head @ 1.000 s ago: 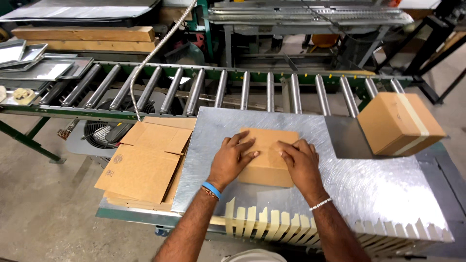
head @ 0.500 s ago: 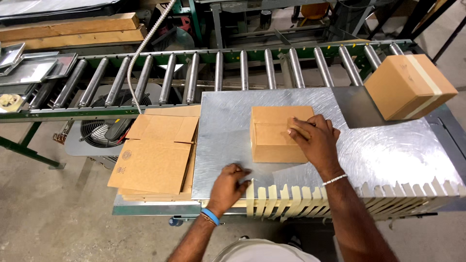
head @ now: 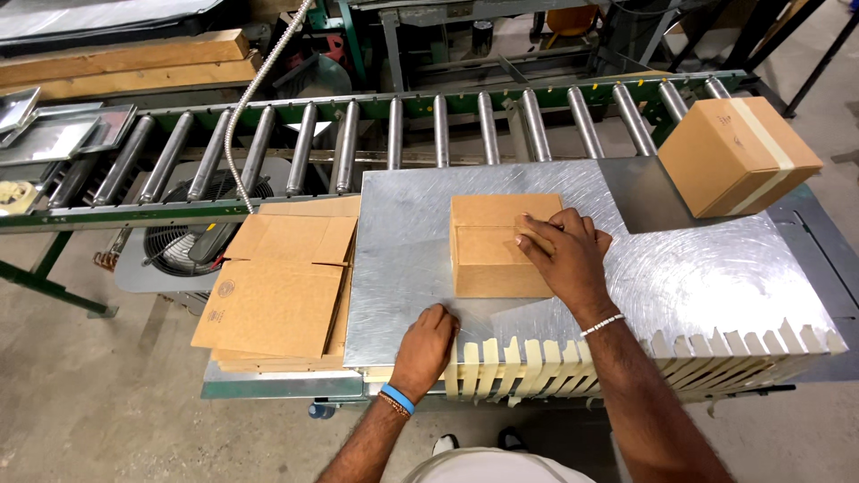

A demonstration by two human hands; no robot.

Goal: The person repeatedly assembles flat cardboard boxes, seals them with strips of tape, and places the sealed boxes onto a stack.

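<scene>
**Two bare hands, one flat and one curled**

Both forearms rise from the bottom edge of the frame. The right hand (head: 565, 255) sits right of centre, palm down, fingers spread and pointing toward the upper left, a pale beaded bracelet at its wrist. The left hand (head: 428, 344) lies lower, just left of centre, fingers curled under, seemingly pinching with the fingertips, though these are hidden. Blue and dark bands circle its wrist.
</scene>
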